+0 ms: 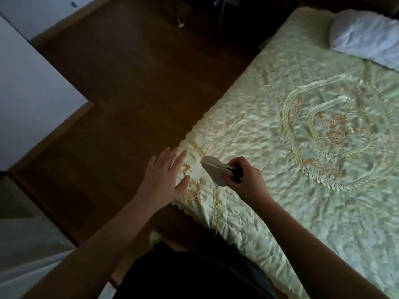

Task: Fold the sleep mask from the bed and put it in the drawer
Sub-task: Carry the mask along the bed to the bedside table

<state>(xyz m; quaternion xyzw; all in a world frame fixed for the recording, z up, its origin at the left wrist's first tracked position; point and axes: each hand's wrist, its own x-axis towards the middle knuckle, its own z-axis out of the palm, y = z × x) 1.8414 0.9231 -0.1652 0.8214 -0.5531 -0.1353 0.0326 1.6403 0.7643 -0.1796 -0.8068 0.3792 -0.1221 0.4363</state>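
The sleep mask [213,169] is a pale, folded piece of cloth with a dark strap bunched at one end. My right hand [246,180] is shut on it at the strap end and holds it just above the near corner of the bed [302,169]. My left hand [166,180] hovers open beside it, fingers spread, over the bed's corner edge and not touching the mask. No drawer can be made out with certainty.
The bed has a pale green quilted cover with embroidery and a white pillow [364,37] at its far end. Brown wooden floor [129,93] lies to the left. White furniture [26,100] stands along the left side. Dark chair legs [220,18] stand beyond.
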